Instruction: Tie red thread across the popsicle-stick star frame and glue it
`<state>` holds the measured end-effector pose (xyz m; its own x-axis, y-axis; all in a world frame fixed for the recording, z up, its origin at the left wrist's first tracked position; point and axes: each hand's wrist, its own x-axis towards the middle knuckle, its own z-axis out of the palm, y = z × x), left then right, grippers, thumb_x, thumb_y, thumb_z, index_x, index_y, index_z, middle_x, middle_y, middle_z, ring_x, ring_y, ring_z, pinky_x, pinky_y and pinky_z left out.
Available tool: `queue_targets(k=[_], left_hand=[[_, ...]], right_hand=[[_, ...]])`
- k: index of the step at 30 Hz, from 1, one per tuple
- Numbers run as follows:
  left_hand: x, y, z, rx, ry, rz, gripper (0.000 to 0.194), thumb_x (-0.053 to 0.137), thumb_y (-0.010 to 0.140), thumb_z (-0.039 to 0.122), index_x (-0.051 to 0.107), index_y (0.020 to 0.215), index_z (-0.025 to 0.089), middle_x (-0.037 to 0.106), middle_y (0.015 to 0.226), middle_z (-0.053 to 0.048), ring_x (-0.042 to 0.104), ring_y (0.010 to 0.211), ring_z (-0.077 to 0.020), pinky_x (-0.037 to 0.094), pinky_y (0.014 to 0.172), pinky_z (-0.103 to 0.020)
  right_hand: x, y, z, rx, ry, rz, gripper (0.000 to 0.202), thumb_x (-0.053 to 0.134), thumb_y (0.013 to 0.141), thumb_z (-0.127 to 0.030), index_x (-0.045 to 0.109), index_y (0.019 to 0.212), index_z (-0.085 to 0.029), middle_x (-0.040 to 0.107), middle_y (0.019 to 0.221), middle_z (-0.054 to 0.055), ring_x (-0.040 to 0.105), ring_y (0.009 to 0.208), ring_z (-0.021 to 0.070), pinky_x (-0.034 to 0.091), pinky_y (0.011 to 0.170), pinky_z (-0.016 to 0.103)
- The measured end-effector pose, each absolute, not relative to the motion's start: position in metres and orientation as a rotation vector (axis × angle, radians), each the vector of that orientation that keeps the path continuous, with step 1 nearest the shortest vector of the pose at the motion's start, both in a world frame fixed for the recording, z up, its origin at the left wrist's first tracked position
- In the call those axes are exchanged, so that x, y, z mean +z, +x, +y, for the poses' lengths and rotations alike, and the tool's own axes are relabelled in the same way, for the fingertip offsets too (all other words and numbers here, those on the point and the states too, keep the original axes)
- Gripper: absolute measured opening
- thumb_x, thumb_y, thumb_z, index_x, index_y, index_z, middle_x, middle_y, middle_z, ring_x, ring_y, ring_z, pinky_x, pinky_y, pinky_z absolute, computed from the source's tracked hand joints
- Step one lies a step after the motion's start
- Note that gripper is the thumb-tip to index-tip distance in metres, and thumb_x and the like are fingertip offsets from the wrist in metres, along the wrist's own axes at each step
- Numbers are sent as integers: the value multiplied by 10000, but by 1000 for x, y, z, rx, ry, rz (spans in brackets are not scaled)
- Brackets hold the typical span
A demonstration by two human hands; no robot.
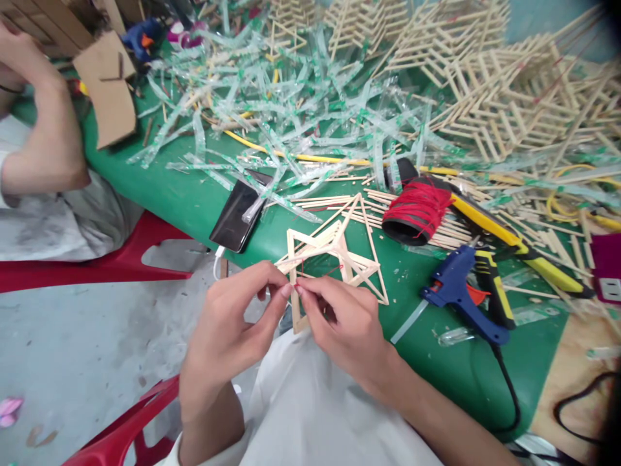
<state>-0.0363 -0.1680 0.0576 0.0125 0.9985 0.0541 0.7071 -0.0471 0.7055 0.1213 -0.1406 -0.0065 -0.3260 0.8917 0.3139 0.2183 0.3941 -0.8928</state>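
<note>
A star-shaped frame of thin wooden sticks (361,264) lies at the table's near edge, partly over my lap. Red thread (326,272) runs across it. My left hand (242,317) pinches the red thread between thumb and forefinger at the frame's near side. Close beside it, almost touching, my right hand (342,317) pinches the same thread with its fingertips. Both hands cover part of the frame. Just beyond to the right lies a spool of red thread (418,210). A blue glue gun (453,285) rests right of my right hand.
A black phone (237,217) with a white cable lies left. Yellow-black cutters (495,291) and a long yellow-black tool (504,233) lie right. Plastic wrappers (291,110) and stacked stick frames (490,97) fill the back. Another person's arm (53,129) is at left, near a red chair (150,249).
</note>
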Motion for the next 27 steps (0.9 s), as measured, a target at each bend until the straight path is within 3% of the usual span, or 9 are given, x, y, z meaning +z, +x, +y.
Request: queue_targets(k=[4,11,13,17,20,27], left_hand=[[57,-43,-173,945,1645,1864,107,561,957,189,577,853,211,600,743,21,582,687,-120,467,637,-261],[58,-42,-171,794,1709,2016,414,458,1021,214,492,610,183,477,544,53,421,487,-61,357,521,-242],[58,-41,-169,808,1724,1979,369,500,1007,208,589,650,185,566,581,43,512,526,-68,405,540,-232],[56,-41,-167,937,1769,1902,116,654,926,156,742,912,230,769,847,32,687,717,-108,538,663,-228],[55,-40,-168,990,1781,1906,135,711,882,130,753,887,257,789,873,60,707,722,-113,577,726,-247],[54,-40,-171,1051,1686,1914,167,766,828,112,768,878,271,785,841,72,700,709,-104,567,667,-242]], right_hand=[[-7,122,-141,973,-985,-1783,154,568,960,-118,711,929,-169,750,755,9,650,596,87,513,564,204],[-7,121,-141,960,-976,-1790,157,568,956,-113,717,948,-162,737,727,7,599,536,76,478,512,199],[-7,121,-141,960,-974,-1791,149,574,951,-108,716,943,-154,735,726,8,595,533,74,475,512,199],[-7,121,-140,966,-979,-1786,146,576,944,-95,709,933,-155,734,733,7,601,542,74,480,516,198],[-7,121,-140,972,-977,-1783,148,573,946,-98,703,939,-167,745,759,6,623,573,80,508,551,200],[-7,121,-141,964,-963,-1776,124,604,922,-68,705,924,-139,740,757,10,603,557,72,488,538,194]])
